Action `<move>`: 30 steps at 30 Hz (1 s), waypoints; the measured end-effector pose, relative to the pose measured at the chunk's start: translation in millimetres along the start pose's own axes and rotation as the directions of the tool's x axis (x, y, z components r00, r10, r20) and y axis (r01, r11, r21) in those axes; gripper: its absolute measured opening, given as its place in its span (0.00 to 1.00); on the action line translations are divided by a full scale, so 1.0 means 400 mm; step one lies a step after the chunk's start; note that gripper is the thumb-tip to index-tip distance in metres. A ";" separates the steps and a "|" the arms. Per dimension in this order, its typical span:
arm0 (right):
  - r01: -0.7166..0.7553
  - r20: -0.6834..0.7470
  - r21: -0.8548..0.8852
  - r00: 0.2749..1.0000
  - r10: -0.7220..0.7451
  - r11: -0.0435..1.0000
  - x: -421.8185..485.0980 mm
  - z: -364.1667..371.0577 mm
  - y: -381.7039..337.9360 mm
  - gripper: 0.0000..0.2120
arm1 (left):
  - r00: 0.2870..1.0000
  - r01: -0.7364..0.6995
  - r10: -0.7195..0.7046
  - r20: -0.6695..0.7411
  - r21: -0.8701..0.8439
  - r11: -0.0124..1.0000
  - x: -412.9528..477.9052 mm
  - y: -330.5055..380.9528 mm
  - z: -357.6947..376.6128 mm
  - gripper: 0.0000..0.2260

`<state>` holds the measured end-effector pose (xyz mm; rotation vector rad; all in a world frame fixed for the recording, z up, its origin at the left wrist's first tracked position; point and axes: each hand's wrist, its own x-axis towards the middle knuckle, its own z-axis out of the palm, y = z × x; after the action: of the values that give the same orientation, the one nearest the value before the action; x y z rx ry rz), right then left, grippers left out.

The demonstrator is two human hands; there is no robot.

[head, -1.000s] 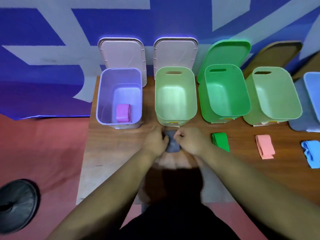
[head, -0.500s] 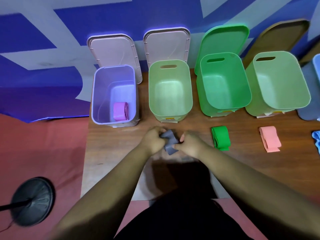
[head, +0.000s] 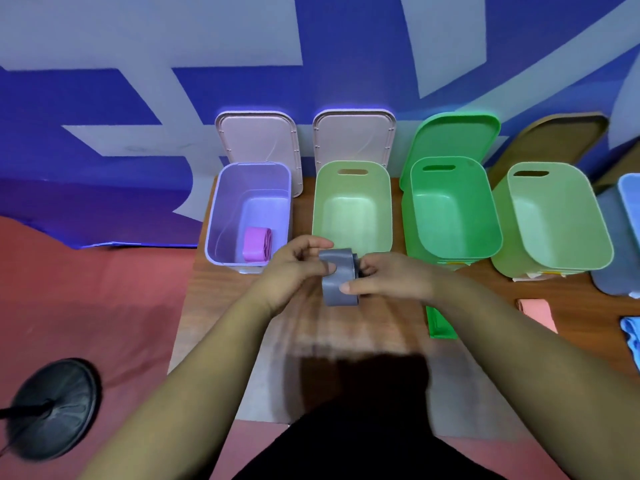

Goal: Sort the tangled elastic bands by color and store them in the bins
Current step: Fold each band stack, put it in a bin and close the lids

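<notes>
Two bare forearms, no sleeves, reach in from the lower corners of the frame, ending in a left hand [head: 294,268] and right hand [head: 388,280] (no rings, watch or gloves visible). A black garment [head: 363,441] fills the bottom centre.

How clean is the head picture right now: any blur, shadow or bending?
Head view: forearms and near table edge smeared by motion; grey band between left hand and right hand fairly sharp; dark shadow below the hands; wide-angle bending tilts the bins outward.
</notes>
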<state>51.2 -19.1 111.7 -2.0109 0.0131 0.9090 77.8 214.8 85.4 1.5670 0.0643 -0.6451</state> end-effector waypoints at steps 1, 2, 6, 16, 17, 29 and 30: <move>0.007 -0.015 0.010 1.000 -0.006 1.000 -0.001 -0.022 -0.026 0.14 | 1.000 -0.012 0.012 0.001 -0.023 1.000 0.004 0.017 -0.003 0.20; 0.014 -0.050 0.019 0.999 -0.013 1.000 0.007 -0.044 -0.040 0.18 | 1.000 -0.023 0.024 0.006 -0.031 0.999 0.009 0.032 -0.004 0.20; 0.071 -0.097 0.033 0.993 -0.067 0.997 0.040 -0.113 -0.080 0.26 | 0.999 -0.041 0.041 -0.013 -0.018 0.999 0.025 0.089 0.010 0.22; -0.045 -0.243 -0.033 0.969 0.035 0.998 0.225 -0.198 -0.057 0.13 | 0.957 0.005 0.074 -0.281 0.269 0.963 0.069 0.023 0.011 0.13; -0.065 -0.226 -0.085 0.973 0.045 0.994 0.246 -0.198 -0.055 0.11 | 0.959 0.014 0.082 -0.272 0.336 0.942 0.071 0.013 0.014 0.13; -0.196 -0.100 -0.691 0.979 0.177 0.696 0.423 -0.113 -0.013 0.13 | 0.951 -0.001 0.153 -0.267 0.495 0.869 0.069 0.003 0.015 0.12; -0.201 -0.106 -0.704 0.978 0.179 0.681 0.427 -0.111 -0.014 0.14 | 0.950 -0.001 0.155 -0.272 0.493 0.870 0.070 0.001 0.014 0.12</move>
<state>204.1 6.5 27.1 -2.7959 -0.1395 1.1316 99.4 200.0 73.7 2.1439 0.0697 -0.3597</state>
